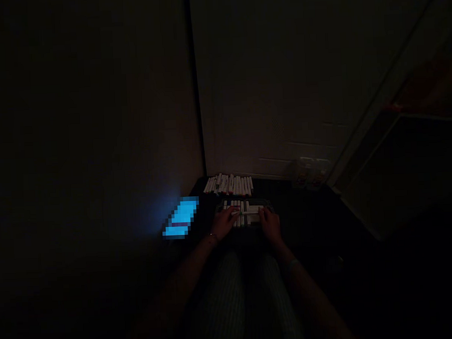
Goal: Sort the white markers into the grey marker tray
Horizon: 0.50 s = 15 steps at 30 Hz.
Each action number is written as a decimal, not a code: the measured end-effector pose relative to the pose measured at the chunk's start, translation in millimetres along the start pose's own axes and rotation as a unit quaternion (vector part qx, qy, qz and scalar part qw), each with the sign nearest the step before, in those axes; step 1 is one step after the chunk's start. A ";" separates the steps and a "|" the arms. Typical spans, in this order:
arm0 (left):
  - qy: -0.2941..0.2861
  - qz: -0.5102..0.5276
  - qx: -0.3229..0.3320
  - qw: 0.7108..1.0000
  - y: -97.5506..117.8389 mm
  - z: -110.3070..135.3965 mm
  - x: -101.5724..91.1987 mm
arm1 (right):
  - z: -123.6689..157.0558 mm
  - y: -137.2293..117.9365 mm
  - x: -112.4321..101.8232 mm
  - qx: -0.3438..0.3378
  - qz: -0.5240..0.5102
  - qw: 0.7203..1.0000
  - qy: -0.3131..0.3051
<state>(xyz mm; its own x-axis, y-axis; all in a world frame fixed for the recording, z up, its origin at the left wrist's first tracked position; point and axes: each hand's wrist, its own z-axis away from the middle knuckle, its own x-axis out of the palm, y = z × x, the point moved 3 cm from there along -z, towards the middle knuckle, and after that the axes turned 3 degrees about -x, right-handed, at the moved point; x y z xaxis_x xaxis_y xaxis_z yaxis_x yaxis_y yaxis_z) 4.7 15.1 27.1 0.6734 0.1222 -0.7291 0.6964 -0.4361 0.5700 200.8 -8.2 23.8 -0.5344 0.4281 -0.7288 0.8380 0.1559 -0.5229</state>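
In dim light, a white marker (250, 213) lies crosswise between my two hands, over a row of other white markers (238, 222) set side by side in a dark tray (269, 206). My left hand (225, 219) pinches its left end, where a greenish part shows. At its right end, the fingers of my right hand (270, 223) are closed on it. Several more white markers (226, 184) stand or lie in a row just beyond the tray.
A glowing blue screen (181, 219), pixelated, lies left of the tray on the dark table (310, 216). Two clear containers (311, 173) are at the back right by the wall (267, 87). The left wall (135, 143) closes in the left side.
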 end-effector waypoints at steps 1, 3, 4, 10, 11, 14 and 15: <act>-0.014 -0.001 0.005 1.000 0.9 -0.2 -1.1 | 0.2 -0.2 -0.4 -0.001 0.001 1.000 0.001; -0.021 -0.020 0.005 1.000 1.5 0.3 -3.0 | 0.7 -1.3 -1.2 -0.007 -0.003 1.000 0.001; -0.011 -0.038 -0.001 0.999 1.5 1.2 -3.8 | 0.8 -1.9 -1.5 -0.009 -0.005 1.000 0.000; 0.051 -0.136 -0.036 0.989 3.9 12.2 1.2 | -0.9 -4.5 -1.4 -0.012 -0.003 1.000 -0.010; 0.053 -0.141 -0.037 0.988 4.7 13.0 2.5 | -1.2 -4.8 -1.6 -0.012 -0.003 1.000 -0.008; 0.059 -0.156 -0.040 0.985 6.3 11.9 4.1 | -1.0 -6.1 -3.0 -0.012 -0.013 1.000 -0.010; 0.060 -0.161 -0.039 0.984 6.7 10.9 4.0 | -0.7 -6.8 -3.7 -0.012 -0.018 1.000 -0.012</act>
<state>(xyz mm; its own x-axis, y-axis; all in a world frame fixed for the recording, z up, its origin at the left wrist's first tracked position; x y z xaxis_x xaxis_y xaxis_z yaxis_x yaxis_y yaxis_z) 9.4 2.9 23.9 0.4365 0.3489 -0.8293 0.8920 -0.2884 0.3482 197.2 -10.2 30.4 -0.5658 0.4006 -0.7207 0.8209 0.1911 -0.5382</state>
